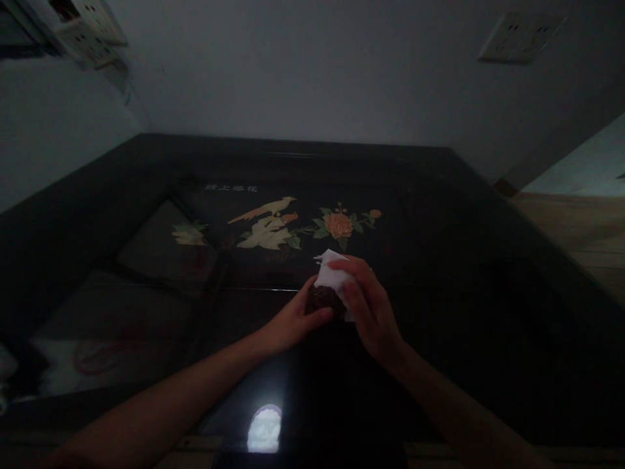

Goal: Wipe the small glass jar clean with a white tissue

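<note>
Near the middle of the dark glossy table [439,260], my left hand [293,319] is wrapped around a small dark brown rounded object [323,299]. Its kind is hard to make out in the dim light. A crumpled white tissue [333,270] lies against the top and right side of that object. My right hand [368,303] grips the tissue between thumb and fingers, pressing it to the brown object. Part of the tissue shows below the right fingers. The fingers cover much of the brown object.
Inlaid in the tabletop are a bird picture [266,225] and a flower picture [338,225]. A bright reflection [264,428] shines near the front edge. Behind the table rises a wall [293,71] with a socket plate [522,38]; more sockets [90,39] are at upper left.
</note>
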{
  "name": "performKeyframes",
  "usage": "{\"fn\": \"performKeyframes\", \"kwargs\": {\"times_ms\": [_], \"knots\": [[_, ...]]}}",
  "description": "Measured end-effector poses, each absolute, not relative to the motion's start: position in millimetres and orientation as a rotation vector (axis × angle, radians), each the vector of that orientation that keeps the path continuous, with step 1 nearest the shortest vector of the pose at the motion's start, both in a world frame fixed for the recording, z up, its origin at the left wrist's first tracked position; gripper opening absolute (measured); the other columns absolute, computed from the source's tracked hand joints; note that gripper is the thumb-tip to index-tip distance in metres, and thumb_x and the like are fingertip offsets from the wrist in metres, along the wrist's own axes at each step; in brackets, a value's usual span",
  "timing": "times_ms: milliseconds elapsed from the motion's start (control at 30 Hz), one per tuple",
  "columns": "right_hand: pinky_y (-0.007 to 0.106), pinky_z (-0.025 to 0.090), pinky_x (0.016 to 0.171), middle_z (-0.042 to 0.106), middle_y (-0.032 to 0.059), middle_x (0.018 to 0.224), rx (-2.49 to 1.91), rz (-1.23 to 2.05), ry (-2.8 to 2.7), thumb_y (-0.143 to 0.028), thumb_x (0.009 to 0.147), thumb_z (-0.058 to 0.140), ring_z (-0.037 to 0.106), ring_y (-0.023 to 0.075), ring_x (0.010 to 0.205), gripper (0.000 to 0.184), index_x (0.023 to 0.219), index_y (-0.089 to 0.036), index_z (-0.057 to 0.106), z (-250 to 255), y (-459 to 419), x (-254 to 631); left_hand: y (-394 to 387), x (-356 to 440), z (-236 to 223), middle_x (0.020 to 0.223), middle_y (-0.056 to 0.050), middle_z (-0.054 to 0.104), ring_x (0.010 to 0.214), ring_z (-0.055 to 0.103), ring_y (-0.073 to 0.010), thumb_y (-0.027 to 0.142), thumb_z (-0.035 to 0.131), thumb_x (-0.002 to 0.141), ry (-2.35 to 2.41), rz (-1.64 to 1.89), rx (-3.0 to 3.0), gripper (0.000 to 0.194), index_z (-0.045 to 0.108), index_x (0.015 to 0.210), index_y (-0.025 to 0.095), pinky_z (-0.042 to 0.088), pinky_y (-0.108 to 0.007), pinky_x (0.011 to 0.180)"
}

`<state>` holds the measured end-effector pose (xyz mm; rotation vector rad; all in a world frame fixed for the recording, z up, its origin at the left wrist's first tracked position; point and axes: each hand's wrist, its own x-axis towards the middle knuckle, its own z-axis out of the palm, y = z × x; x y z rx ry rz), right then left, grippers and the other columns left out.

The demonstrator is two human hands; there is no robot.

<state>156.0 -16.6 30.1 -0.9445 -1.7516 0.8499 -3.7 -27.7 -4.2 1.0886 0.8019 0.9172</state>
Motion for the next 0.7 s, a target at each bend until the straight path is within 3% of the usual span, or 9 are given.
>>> {"fn": "performKeyframes", "kwargs": {"times_ms": [100,267,367,567,700], "knots": [[0.030,0.048,0.079,0.064,0.0035,0.100,-1.012,1.128,-1.556,-0.041,0.096,0.034,0.061,0.0169,0.089,0.032,0.106,-0.024,0.059,29,-12,155,-28,-3,-3,0.123,-0.012,0.059,0.117,0.053,-0.0298,0.053,0.073,0.069,0.767,0.905,1.069,0.075,0.045,0.130,0.018,0.039,-0.042,0.101],[0.028,0.048,0.068,0.064,0.0021,0.090,-1.044,1.354,-1.359,-0.047,0.096,0.029,0.060,0.0156,0.079,0.040,0.101,-0.024,0.060,24,-10,153,-28,-3,-2,0.125,-0.014,0.058,0.118,0.052,-0.0302,0.056,0.072,0.068,0.779,0.890,1.073,0.079,0.043,0.130,0.017,0.038,-0.041,0.101],[0.030,0.049,0.073,0.064,0.0027,0.091,-1.042,1.214,-1.462,-0.044,0.097,0.030,0.061,0.0164,0.082,0.036,0.103,-0.024,0.059,26,-13,153,-29,-3,-1,0.126,-0.013,0.057,0.120,0.051,-0.0299,0.056,0.073,0.067,0.780,0.902,1.066,0.079,0.043,0.129,0.017,0.038,-0.040,0.102],[0.043,0.041,0.099,0.048,0.0092,0.134,-0.882,0.632,-1.932,-0.029,0.095,0.038,0.048,0.0233,0.120,0.030,0.120,-0.025,0.053,29,-20,157,-30,-3,2,0.115,-0.011,0.062,0.109,0.056,-0.0284,0.049,0.071,0.069,0.890,0.883,1.148,0.069,0.048,0.125,0.015,0.043,-0.038,0.094],[0.048,0.039,0.101,0.046,0.0103,0.136,-0.821,0.500,-2.052,-0.031,0.094,0.038,0.046,0.0263,0.123,0.033,0.124,-0.025,0.053,29,-21,160,-30,-2,1,0.104,-0.009,0.065,0.099,0.059,-0.0273,0.047,0.070,0.072,0.932,0.843,1.152,0.066,0.048,0.125,0.014,0.046,-0.038,0.087]]}}
